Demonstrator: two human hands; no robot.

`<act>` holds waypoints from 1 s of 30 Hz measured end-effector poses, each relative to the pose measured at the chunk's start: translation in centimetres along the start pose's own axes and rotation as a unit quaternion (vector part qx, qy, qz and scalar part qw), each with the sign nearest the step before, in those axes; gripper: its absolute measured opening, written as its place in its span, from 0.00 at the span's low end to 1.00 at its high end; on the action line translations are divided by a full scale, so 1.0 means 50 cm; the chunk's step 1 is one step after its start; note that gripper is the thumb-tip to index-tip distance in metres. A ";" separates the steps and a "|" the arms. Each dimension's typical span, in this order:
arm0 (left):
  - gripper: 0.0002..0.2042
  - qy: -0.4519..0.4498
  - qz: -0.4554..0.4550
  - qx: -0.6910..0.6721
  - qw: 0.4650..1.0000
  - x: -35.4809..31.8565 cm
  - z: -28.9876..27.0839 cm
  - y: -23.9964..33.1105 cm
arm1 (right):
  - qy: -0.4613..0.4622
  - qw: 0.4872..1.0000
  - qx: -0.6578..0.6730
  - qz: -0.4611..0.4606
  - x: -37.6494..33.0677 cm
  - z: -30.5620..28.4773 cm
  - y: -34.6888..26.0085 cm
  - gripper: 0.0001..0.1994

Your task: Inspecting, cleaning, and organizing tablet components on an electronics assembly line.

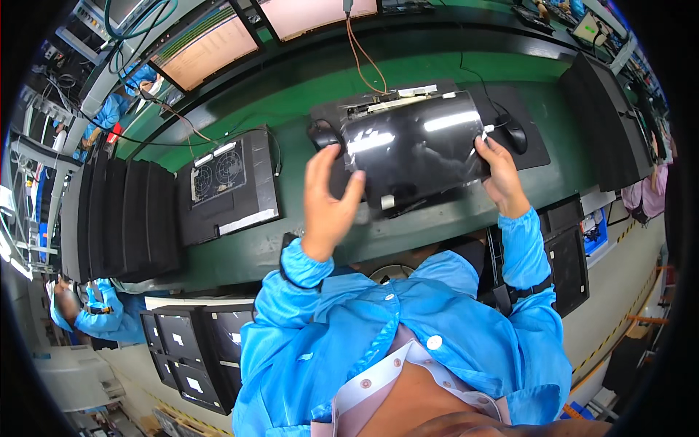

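A glossy black flat panel (415, 149), wrapped in shiny film, is lifted above the green bench. My right hand (501, 176) grips its right edge. My left hand (329, 200) is at its left edge with fingers spread, thumb near the panel's corner; whether it grips the panel is unclear. A strip of circuit parts and an orange wire (364, 62) run along the panel's far edge. Both forearms wear blue sleeves.
A black mat (535, 135) with a black mouse (514, 133) lies under the panel. An open black chassis with two fans (226, 182) sits to the left. Black trays are stacked at left (116, 218) and right (604, 124). A person in blue (102, 313) works at lower left.
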State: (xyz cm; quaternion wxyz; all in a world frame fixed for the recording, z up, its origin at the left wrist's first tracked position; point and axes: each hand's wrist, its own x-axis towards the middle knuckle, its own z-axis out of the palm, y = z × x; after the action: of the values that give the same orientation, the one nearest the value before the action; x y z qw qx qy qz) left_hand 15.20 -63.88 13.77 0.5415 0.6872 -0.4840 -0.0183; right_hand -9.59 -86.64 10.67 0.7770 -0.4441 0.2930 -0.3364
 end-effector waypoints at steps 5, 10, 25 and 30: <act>0.45 -0.093 0.026 0.172 0.980 -0.015 0.112 -0.087 | 0.029 0.998 0.047 0.003 0.111 -0.010 0.035 0.11; 0.45 -0.099 0.055 0.234 0.966 -0.020 0.146 -0.092 | 0.033 0.999 -0.003 0.036 0.123 0.016 0.031 0.18; 0.43 -0.136 0.070 0.306 0.940 0.032 0.158 -0.096 | -0.016 0.722 -0.642 -0.258 0.051 -0.028 0.014 0.30; 0.40 -0.112 0.078 0.300 0.944 0.032 0.163 -0.109 | -0.013 0.720 -0.637 -0.274 0.044 -0.036 0.028 0.25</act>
State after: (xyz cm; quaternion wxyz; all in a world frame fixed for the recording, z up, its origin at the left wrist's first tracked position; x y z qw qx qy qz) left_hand 15.09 -71.17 7.06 0.2521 0.7715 -0.5766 0.0931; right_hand -9.25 -88.72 8.29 0.1883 -0.8996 0.2934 -0.2629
